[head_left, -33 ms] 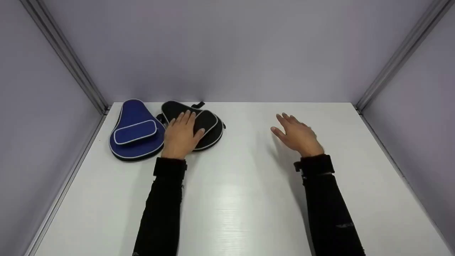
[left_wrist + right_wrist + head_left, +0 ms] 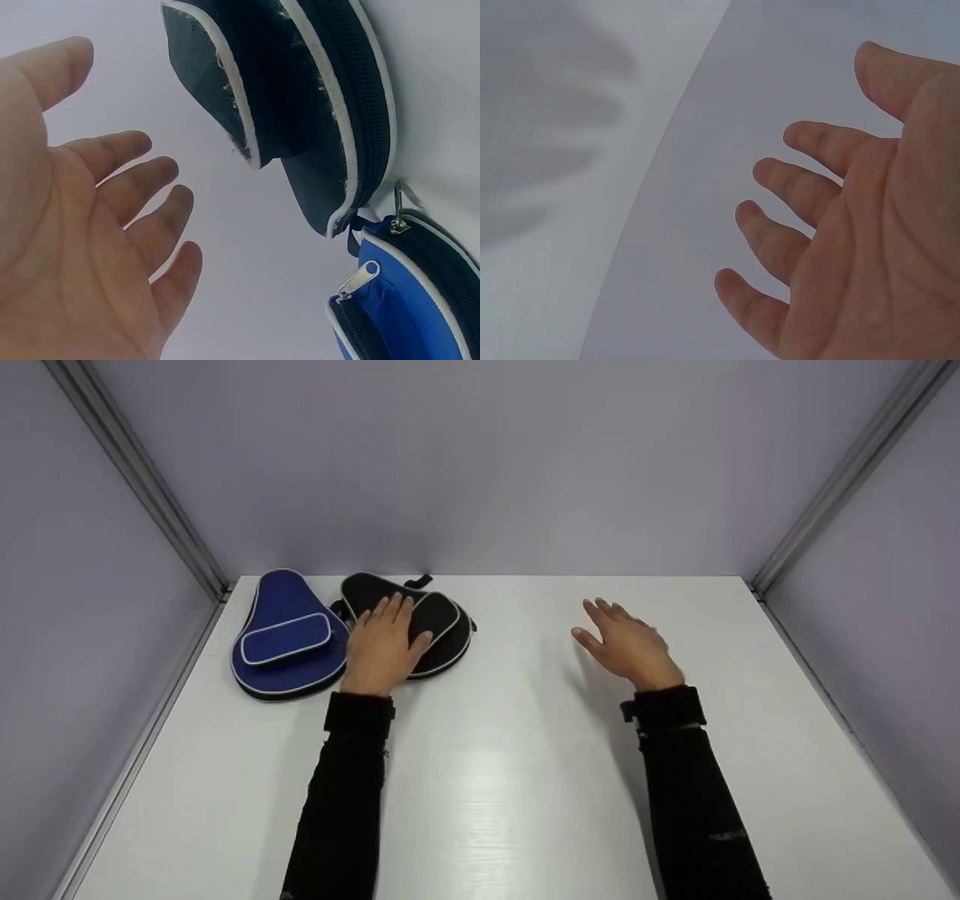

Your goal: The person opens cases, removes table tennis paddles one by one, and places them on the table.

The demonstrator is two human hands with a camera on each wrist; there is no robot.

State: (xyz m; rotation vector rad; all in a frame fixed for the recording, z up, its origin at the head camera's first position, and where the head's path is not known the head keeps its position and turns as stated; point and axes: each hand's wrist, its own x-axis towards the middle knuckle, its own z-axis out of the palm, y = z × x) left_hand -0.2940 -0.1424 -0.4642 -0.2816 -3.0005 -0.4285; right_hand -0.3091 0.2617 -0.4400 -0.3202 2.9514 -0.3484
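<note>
My left hand (image 2: 381, 651) hovers over the black table tennis bat case (image 2: 442, 649), fingers relaxed and thumb spread. In the left wrist view a gap shows between that palm (image 2: 82, 225) and the black case (image 2: 319, 150). Just left of it lies a blue bat case (image 2: 285, 592) with white piping and a front pocket; a metal zipper pull (image 2: 360, 279) shows on it. My right hand (image 2: 630, 649) is held above the right part of the table, palm down, with nothing in it. Its loosely bent fingers (image 2: 795, 191) fill the right wrist view.
Both cases lie on a white table (image 2: 480, 780), close to its back left corner. A pale back panel (image 2: 480, 465) rises behind the table, with side panels at left and right joined by grey metal posts (image 2: 142, 472). A short black strap (image 2: 418, 582) sticks out behind the black case.
</note>
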